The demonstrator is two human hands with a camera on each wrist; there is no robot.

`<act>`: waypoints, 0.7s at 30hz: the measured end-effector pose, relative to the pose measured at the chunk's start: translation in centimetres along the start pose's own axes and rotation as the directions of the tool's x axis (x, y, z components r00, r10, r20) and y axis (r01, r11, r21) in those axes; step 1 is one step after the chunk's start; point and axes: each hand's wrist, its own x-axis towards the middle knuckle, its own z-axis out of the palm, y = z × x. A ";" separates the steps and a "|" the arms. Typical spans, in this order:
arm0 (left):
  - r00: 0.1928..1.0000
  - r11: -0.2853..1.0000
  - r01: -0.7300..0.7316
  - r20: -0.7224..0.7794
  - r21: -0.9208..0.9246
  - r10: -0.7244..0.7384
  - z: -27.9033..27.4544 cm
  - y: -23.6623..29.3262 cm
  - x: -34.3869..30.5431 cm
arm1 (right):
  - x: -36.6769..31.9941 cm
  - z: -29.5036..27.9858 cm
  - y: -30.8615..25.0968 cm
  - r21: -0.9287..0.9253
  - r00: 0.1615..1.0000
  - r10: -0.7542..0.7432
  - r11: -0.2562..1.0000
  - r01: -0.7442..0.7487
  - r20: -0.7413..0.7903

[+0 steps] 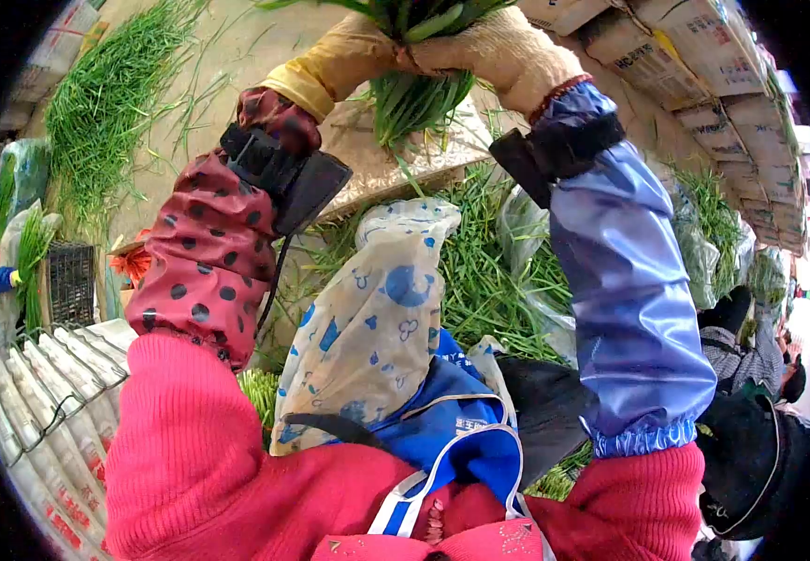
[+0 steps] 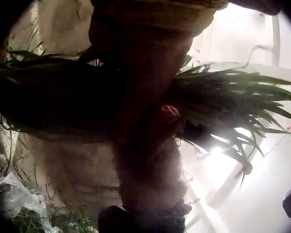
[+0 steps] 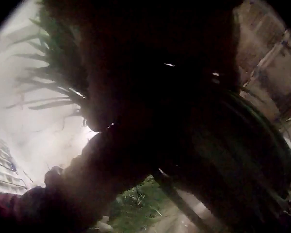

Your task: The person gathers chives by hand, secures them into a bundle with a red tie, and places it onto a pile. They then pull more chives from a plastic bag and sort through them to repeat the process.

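Raised at the top of the head view, a bunch of chives (image 1: 421,105) is gripped around its middle by both gloved hands. My left hand (image 1: 354,58), in a yellow-cuffed glove, holds it from the left. From the other side my right hand (image 1: 508,58), in a cream knit glove, closes round it with its fingers meeting the left ones. In the left wrist view the chives (image 2: 223,99) lie sideways through the grip, leaf ends fanning out to the right. The right wrist view is mostly dark, with leaf tips (image 3: 51,90) showing at left.
Loose chives (image 1: 115,112) are heaped on the board at left. More chives (image 1: 489,271) lie below my arms, beside a blue-patterned plastic bag (image 1: 368,327). Printed cartons (image 1: 658,70) stack along the right. A black crate (image 1: 71,285) stands at left. Another person (image 1: 751,374) is at the right edge.
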 end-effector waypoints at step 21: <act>0.902 0.397 0.424 0.421 -0.814 -0.100 13.1 9.3 -12.5 | -5.1 -1.1 3.3 -0.284 0.946 0.178 0.924 -0.255 -0.272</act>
